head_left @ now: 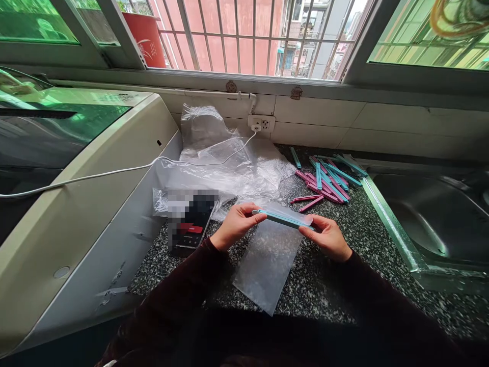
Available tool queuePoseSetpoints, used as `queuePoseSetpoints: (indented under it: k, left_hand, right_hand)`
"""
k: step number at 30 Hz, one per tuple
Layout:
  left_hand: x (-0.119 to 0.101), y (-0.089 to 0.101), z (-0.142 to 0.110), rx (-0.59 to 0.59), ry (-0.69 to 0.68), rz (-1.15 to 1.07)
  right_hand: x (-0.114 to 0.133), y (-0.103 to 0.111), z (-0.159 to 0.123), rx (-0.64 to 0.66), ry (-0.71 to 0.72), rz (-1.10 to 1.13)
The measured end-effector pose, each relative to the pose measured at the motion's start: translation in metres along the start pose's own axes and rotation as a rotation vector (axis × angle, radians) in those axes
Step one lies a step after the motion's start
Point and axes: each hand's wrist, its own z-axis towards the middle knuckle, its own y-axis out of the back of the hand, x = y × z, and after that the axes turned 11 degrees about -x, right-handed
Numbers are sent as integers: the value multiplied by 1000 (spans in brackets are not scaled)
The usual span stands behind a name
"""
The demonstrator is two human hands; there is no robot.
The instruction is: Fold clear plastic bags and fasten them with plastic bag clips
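A teal bag-sealing clip (282,219) stretches between my two hands above the counter, tilted slightly down to the right. My left hand (236,225) pinches its left end between thumb and fingers. At the other end, my right hand (327,237) grips the clip with the thumb in front. A clear plastic bag (269,265) hangs from the clip toward me, and a short strip of its film shows above the clip. Whether the clip is fully closed on the bag, I cannot tell. Beyond my right hand lies a loose pile of teal and pink sealing clips (323,179).
Clear plastic bags (237,163) are heaped at the back. A phone (193,221) lies left of my hands. A white cable (141,166) runs from the wall socket (262,124) over a cream-coloured machine (114,168). A metal sink (428,219) borders the speckled counter (321,290) on the right.
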Motion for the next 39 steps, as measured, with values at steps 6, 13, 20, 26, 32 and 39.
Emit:
queuePoseSetpoints:
  k: [6, 13, 20, 26, 32, 39]
  left_hand:
    - [2, 0, 1, -23, -26, 35]
    - [6, -6, -1, 134, 107, 45]
    - [12, -12, -3, 173, -12, 150]
    - [18, -13, -5, 174, -72, 216]
    - [21, -20, -8, 221, 40, 238]
    - [18, -26, -12, 255, 63, 228]
  right_hand:
    - [1, -1, 0, 5, -3, 2]
    - [-6, 0, 1, -59, -19, 101]
    - [-3, 2, 1, -32, 11, 56]
    - [0, -1, 1, -37, -1, 49]
    - [-6, -1, 3, -214, 55, 94]
    - [-13, -4, 4, -315, 46, 163]
